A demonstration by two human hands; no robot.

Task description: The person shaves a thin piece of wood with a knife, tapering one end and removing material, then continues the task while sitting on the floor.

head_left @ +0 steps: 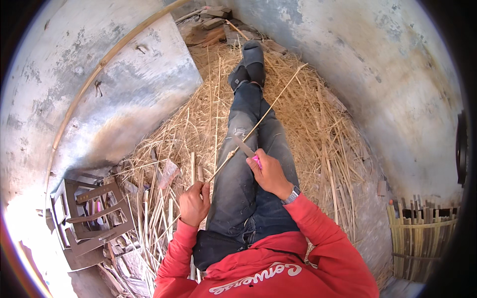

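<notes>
The pink knife handle [257, 161] seems mostly hidden.

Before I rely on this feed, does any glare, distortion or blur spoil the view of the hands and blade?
Head view: glare washes out the lower left, beside the brown frame; head view: the wall pole looks bowed, probably partly fisheye, and the rim goes dark; head view: left hand, right hand, knife and thin strip show no obvious blur.

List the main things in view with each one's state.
Left hand, closed on bamboo strip
Right hand, closed around knife
Bamboo strip, slanting over jeans
Knife, unsheathed, blade crossing bamboo strip
Jeans, dusty
Shoes, crossed
Wristwatch, fastened
Shavings, scattered
Walls, patchily stained
</notes>
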